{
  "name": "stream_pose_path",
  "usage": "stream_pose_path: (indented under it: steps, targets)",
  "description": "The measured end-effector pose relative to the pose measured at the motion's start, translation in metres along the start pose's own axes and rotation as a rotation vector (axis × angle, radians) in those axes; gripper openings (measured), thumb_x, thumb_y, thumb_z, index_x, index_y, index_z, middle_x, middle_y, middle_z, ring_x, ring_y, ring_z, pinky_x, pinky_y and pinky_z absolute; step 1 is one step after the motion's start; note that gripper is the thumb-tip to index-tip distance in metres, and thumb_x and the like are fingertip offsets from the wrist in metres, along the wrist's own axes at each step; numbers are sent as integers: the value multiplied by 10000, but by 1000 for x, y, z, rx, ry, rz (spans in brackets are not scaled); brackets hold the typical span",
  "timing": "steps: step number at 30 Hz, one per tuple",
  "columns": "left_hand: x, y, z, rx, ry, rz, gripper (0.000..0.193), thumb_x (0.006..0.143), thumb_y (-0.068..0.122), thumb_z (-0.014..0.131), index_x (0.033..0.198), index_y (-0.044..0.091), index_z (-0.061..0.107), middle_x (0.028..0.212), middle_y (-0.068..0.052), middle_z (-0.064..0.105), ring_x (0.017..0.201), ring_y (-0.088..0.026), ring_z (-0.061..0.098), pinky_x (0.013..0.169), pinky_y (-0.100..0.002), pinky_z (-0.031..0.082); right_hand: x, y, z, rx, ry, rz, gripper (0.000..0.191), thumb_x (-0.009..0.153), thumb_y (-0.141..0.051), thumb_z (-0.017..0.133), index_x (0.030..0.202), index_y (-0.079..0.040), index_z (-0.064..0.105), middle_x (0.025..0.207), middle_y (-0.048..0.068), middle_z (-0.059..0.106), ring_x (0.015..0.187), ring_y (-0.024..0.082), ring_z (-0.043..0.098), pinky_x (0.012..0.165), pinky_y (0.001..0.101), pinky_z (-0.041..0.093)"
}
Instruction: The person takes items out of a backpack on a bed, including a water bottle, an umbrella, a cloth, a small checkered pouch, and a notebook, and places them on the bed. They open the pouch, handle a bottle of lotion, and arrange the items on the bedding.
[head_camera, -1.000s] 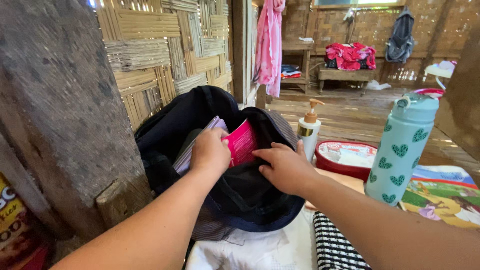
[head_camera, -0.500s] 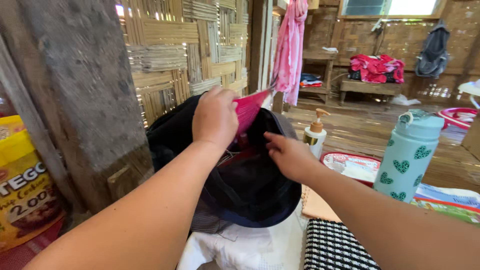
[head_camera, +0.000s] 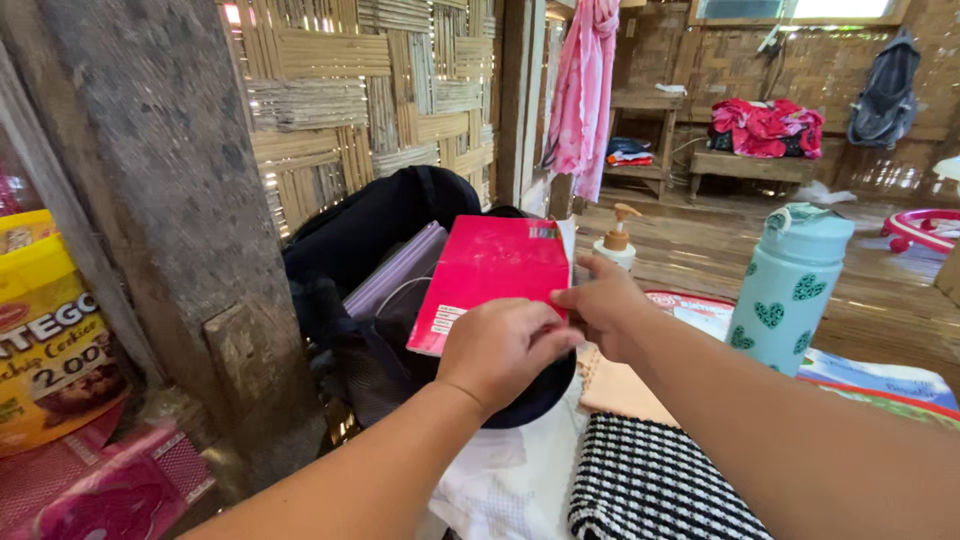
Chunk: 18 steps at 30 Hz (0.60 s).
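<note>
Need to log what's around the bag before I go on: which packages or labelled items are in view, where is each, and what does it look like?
Red flat packet: held above the open black backpack by left hand and right hand; rectangular, white label patch at lower corner.
Yellow snack bag: far left, beside the wooden post; red and dark print.
Pink mesh-pattern pack: bottom left corner.
Pump bottle: behind the packet, white with tan pump.

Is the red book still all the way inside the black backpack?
No, the red book is out above the black backpack, held at its lower edge by the left hand and right hand.
</note>
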<state>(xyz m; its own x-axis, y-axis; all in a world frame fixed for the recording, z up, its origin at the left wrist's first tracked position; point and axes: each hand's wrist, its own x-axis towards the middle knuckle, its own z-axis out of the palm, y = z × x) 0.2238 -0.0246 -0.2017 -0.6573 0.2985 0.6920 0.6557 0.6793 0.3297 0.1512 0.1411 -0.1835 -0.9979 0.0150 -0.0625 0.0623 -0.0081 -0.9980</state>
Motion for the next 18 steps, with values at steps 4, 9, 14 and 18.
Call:
stream_pose_path:
  steps: [4,9,14,18]
  targets:
    - [4,-19,-7,276,52,-125,377,888,441,669,1108,140,724,1244,-140,656,1237,-363,524,1016,-534,383,-8,9,-6,81,41,-44,809,855,38,653,1553,-248,360,962,105,714,734,196,704,633,370,590]
    - [14,-37,-16,455,-239,-453,804,897,595,638,1553,216,369,1586,-187,309,1532,-416,143,1167,-676,20,-14,14,-15,-72,110,-60,776,863,38,642,1545,-230,388,983,118,706,759,216,693,629,388,563]
    - [22,-49,-12,387,-214,-424,786,906,455,665,1566,170,348,1365,-121,546,1368,-330,415,1221,-627,114,-13,14,-14,-141,114,-33,610,855,-24,662,1430,-166,515,994,91,711,792,193,701,643,382,570]
    - [17,-64,-8,308,-10,-135,560,964,287,624,1491,184,467,1184,-119,621,1206,-327,555,1210,-627,195,-11,10,-5,8,230,-39,500,898,-201,714,1334,-124,482,986,81,681,792,196,683,635,410,569]
